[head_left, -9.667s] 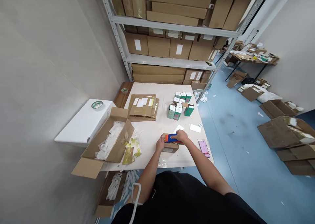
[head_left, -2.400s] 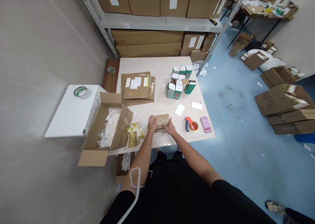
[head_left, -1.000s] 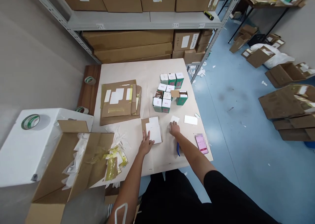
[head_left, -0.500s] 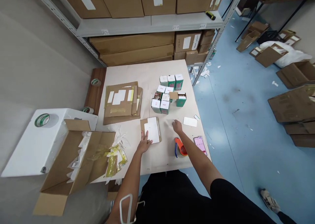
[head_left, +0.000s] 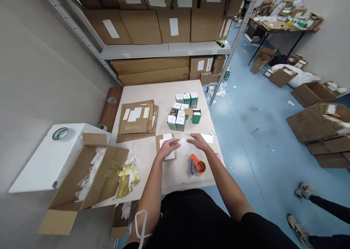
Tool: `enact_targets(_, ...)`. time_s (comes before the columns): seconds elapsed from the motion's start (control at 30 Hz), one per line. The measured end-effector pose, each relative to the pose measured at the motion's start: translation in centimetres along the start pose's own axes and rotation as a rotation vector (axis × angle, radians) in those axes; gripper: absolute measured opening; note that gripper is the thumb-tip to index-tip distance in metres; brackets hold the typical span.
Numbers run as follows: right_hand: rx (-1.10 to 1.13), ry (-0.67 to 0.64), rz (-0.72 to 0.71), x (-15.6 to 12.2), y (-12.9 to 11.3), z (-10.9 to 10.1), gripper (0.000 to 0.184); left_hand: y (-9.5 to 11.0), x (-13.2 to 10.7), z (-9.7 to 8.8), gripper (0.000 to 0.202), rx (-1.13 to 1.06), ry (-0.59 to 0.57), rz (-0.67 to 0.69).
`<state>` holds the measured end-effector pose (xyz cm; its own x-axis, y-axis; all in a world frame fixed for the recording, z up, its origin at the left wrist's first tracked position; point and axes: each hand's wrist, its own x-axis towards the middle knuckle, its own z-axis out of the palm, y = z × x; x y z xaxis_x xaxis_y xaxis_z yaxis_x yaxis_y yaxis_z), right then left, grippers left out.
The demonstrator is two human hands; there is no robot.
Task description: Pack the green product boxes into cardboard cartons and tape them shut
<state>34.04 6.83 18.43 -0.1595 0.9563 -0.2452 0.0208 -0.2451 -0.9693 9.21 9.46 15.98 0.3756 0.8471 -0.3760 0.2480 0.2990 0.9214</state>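
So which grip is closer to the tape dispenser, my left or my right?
Right. Your right grip is just beyond the tape dispenser; your left grip is farther off, out to its left, by the small box.

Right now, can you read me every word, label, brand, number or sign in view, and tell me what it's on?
Nothing is clear enough to quote.
Shelf tags: marked, too small to read.
Carton below them: dark characters, too small and blurred.
Green-and-white boxes: marks on top, too small.
Flattened cardboard: no legible print.
White sheet: no writing I can make out.
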Motion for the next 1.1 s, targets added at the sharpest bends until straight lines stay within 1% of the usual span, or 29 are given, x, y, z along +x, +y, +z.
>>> enact_targets(0.03,0.002,0.030,-0.031,-0.2,-0.5,0.2,0.035,1.0,-0.4,0.7,0.053,-0.025,-0.038,0.002)
enact_targets(0.07,0.017,0.083,-0.056,-0.4,-0.9,0.5,0.036,1.8,-0.9,1.3,0.048,-0.050,-0.025,0.013)
enact_targets(0.1,0.040,0.150,-0.070,-0.6,-1.2,0.9,0.037,2.4,-1.4,1.8,0.045,-0.091,0.030,0.031)
enact_targets(0.17,0.077,0.259,-0.064,-1.1,-1.5,1.6,0.038,3.2,-2.1,2.6,0.046,-0.225,0.183,0.073)
enact_targets(0.23,0.083,0.268,-0.029,-1.7,-1.7,2.2,0.037,3.9,-2.6,3.1,0.050,-0.378,0.294,0.098)
enact_targets(0.33,0.088,0.196,-0.010,-2.9,-1.9,3.0,0.030,5.0,-3.0,3.5,0.054,-0.484,0.356,0.124)
enact_targets(0.47,0.125,0.214,-0.037,-3.7,-2.8,3.7,0.024,6.3,-3.2,3.4,0.052,-0.481,0.405,0.175)
enact_targets(0.63,0.125,0.223,-0.048,-3.3,-3.8,4.1,0.024,7.1,-3.5,2.7,0.050,-0.478,0.429,0.204)
enact_targets(0.83,0.118,0.213,-0.059,-2.7,-4.1,4.5,0.022,7.1,-3.9,2.1,0.048,-0.467,0.435,0.206)
enact_targets(1.1,0.104,0.203,-0.055,-2.5,-4.0,5.1,0.020,6.7,-3.9,1.9,0.050,-0.485,0.444,0.220)
